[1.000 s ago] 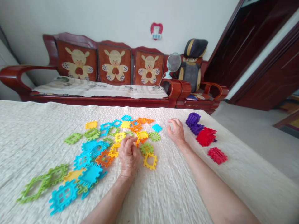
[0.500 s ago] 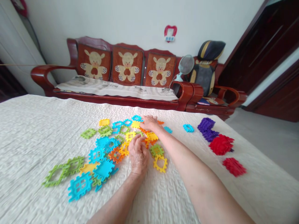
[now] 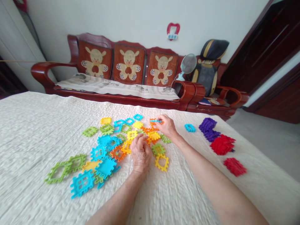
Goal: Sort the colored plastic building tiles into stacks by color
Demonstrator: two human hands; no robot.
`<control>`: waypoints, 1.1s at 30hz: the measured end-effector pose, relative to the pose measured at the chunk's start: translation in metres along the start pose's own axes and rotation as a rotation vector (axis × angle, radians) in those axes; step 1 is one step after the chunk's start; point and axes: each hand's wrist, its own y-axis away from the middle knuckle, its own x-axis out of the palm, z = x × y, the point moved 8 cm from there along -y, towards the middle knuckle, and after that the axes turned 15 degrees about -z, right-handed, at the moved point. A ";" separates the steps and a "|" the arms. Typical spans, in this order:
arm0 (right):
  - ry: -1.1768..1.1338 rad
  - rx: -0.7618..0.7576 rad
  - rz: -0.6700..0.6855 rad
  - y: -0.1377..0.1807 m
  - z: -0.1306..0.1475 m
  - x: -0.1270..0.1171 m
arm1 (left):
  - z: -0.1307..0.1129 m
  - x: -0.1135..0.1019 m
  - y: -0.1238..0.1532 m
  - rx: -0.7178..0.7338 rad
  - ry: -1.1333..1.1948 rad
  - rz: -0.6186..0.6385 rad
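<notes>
My right hand [image 3: 167,126] pinches a blue interlocking building tile [image 3: 155,121], seen nearly edge-on above an orange tile [image 3: 152,123]. Closer to me, my left hand [image 3: 141,153] rests by the pile with its fingers curled together. Whatever its fingertips may hold is hidden. Beside it lie a yellow window tile [image 3: 132,135], a solid yellow tile [image 3: 154,136], a green tile [image 3: 157,149] and a yellow frame tile [image 3: 162,162]. An orange window tile [image 3: 118,153] and overlapping blue tiles [image 3: 106,167] spread to its left.
Stacked purple tiles [image 3: 207,125] and red tiles [image 3: 222,144] stand on the right of the quilted cloth [image 3: 187,193], with one blue frame tile [image 3: 189,127] nearby. Linked green frames [image 3: 58,172] lie at left. A wooden sofa [image 3: 93,96] and small fan [image 3: 188,64] are beyond.
My right hand has moved right from the back of the pile and lifted the blue tile off the cloth. A green frame tile shows where my forearm was. My left hand has barely shifted.
</notes>
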 end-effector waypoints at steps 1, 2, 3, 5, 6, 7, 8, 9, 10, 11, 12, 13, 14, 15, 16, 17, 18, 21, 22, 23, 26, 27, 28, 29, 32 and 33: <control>-0.020 -0.042 -0.031 0.012 -0.005 -0.016 | 0.000 0.000 0.000 0.008 -0.002 0.001; -0.033 -0.079 -0.059 0.024 -0.011 -0.032 | -0.001 0.000 0.000 0.018 -0.006 -0.002; -0.042 -0.112 -0.075 0.038 -0.017 -0.047 | -0.001 0.000 0.000 0.028 -0.011 -0.009; -0.031 -0.148 -0.082 0.063 -0.030 -0.068 | -0.001 -0.001 0.000 0.046 -0.016 -0.020; -0.022 -0.154 -0.073 0.073 -0.036 -0.075 | -0.001 -0.001 0.000 0.052 -0.017 -0.021; -0.015 -0.153 -0.053 0.081 -0.042 -0.079 | -0.001 -0.001 0.000 0.056 -0.018 -0.019; -0.012 -0.147 -0.033 0.088 -0.046 -0.080 | -0.001 -0.001 -0.001 0.058 -0.019 -0.015; -0.014 -0.138 -0.015 0.092 -0.049 -0.081 | -0.001 -0.001 -0.001 0.060 -0.018 -0.009; -0.021 -0.131 -0.004 0.095 -0.051 -0.080 | -0.001 -0.001 -0.001 0.062 -0.014 -0.003; -0.031 -0.128 0.000 0.097 -0.051 -0.081 | -0.002 -0.001 -0.002 0.065 -0.009 0.000; -0.042 -0.130 -0.001 0.098 -0.049 -0.081 | -0.002 -0.002 -0.002 0.069 -0.003 0.002; -0.049 -0.131 -0.002 0.099 -0.048 -0.081 | -0.003 -0.002 -0.002 0.075 0.004 0.002; -0.050 -0.126 0.000 0.100 -0.046 -0.081 | -0.004 -0.002 -0.003 0.080 0.010 0.003; -0.042 -0.113 0.003 0.100 -0.045 -0.082 | -0.004 -0.002 -0.003 0.084 0.013 0.003; -0.026 -0.093 0.007 0.101 -0.045 -0.082 | -0.004 -0.003 -0.003 0.086 0.013 0.004; -0.004 -0.067 0.010 0.103 -0.046 -0.082 | -0.004 -0.002 -0.003 0.089 0.013 0.008; 0.023 -0.040 0.012 0.104 -0.048 -0.082 | -0.003 -0.002 -0.003 0.089 0.012 0.013; 0.111 0.028 0.002 0.107 -0.056 -0.082 | -0.002 -0.002 -0.003 0.088 0.003 0.023; 0.137 0.046 -0.006 0.108 -0.058 -0.082 | -0.001 -0.002 -0.003 0.087 -0.001 0.023; 0.156 0.059 -0.012 0.109 -0.060 -0.082 | -0.001 -0.002 -0.003 0.087 -0.004 0.023; 0.161 0.053 0.008 0.110 -0.062 -0.080 | -0.001 -0.002 -0.003 0.097 -0.004 0.023; 0.151 0.039 0.020 0.111 -0.062 -0.080 | -0.001 -0.002 -0.003 0.101 -0.001 0.024; 0.140 0.025 0.029 0.111 -0.062 -0.079 | -0.002 -0.002 -0.003 0.104 0.002 0.026; 0.131 0.013 0.032 0.111 -0.062 -0.079 | -0.002 -0.002 -0.003 0.104 0.005 0.028; 0.124 0.000 0.012 0.110 -0.068 -0.081 | -0.002 -0.002 -0.003 0.099 0.007 0.035; 0.126 -0.001 0.005 0.109 -0.070 -0.082 | -0.002 -0.002 -0.003 0.096 0.008 0.038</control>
